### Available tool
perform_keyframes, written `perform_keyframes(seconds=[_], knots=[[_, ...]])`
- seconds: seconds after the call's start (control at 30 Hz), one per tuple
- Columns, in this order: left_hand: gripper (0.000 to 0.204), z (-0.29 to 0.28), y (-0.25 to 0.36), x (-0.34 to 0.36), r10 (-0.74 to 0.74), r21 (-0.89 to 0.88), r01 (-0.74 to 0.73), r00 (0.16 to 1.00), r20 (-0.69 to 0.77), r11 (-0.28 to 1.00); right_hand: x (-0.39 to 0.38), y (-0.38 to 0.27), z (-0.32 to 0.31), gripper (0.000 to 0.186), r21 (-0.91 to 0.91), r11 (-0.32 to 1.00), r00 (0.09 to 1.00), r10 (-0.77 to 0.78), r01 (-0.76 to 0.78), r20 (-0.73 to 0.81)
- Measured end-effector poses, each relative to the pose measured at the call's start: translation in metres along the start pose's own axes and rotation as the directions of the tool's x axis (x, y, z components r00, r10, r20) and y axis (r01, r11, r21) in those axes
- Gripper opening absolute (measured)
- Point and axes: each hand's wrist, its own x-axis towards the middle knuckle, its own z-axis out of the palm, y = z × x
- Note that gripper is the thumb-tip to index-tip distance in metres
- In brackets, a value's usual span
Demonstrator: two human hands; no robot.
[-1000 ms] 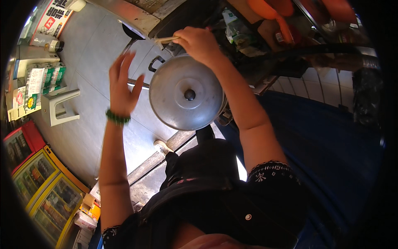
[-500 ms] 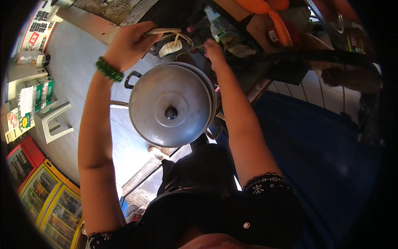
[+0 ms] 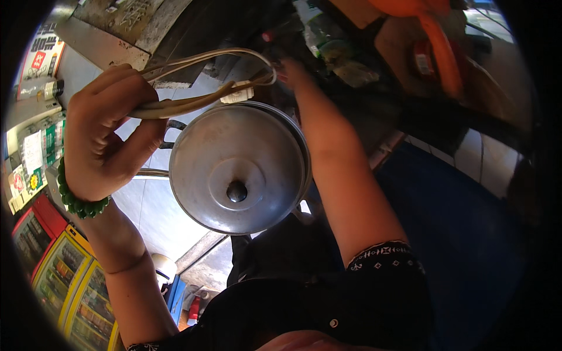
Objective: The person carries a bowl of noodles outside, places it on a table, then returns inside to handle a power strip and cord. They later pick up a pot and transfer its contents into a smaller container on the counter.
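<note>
A bundle of pale electric cord (image 3: 193, 107) is gripped in my left hand (image 3: 114, 126), fingers and thumb closed round it. The cord loops across to my right hand (image 3: 293, 75), which is dim and smeared. Its fingers look curled at the far end of the loop, seemingly pinching the cord. Below the cord stands a large round metal pot with a domed lid (image 3: 216, 158) and a dark knob (image 3: 236, 191). The lid sits slightly off, leaving the pot's rim showing along the right. A white block-like piece (image 3: 237, 93) lies just behind the pot, beside the cord.
An orange plastic utensil or container (image 3: 439, 52) and clear plastic bags (image 3: 345, 64) crowd the dark far right. A wooden surface (image 3: 102, 41) borders the far left. Drinks coolers with yellow frames (image 3: 82, 298) stand at the lower left. Blue material (image 3: 462, 234) spreads on the right.
My left hand has swung left and nearer, drawing the cord out into a longer loop. My right hand stays near the same place. The pot appears slightly lower and further left in view.
</note>
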Motion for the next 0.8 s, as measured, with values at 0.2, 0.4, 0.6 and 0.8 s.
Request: perform_keyframes(seconds=[0.2, 0.4, 0.6, 0.8], knots=[[0.013, 0.032, -0.039, 0.015, 0.049, 0.014, -0.049, 0.998, 0.05, 0.999, 0.034, 0.034, -0.034, 0.03, -0.052, 0.98, 0.969, 0.179, -0.191, -0.17], [0.015, 0.068, -0.071, 0.039, 0.159, 0.12, -0.165, 0.985, 0.062, 0.979, 0.036, 0.033, -0.035, 0.032, -0.036, 0.942, 0.909, 0.311, -0.333, -0.278], [0.023, 0.021, -0.058, 0.032, 0.185, 0.11, -0.201, 0.972, 0.143, 0.973, 0.049, 0.024, -0.025, 0.036, -0.009, 0.929, 0.876, 0.345, -0.369, -0.337], [0.025, 0.014, -0.051, 0.004, 0.141, 0.248, -0.156, 0.987, 0.076, 0.956, 0.078, 0.037, -0.026, 0.037, 0.099, 0.943, 0.894, 0.333, -0.318, -0.301]])
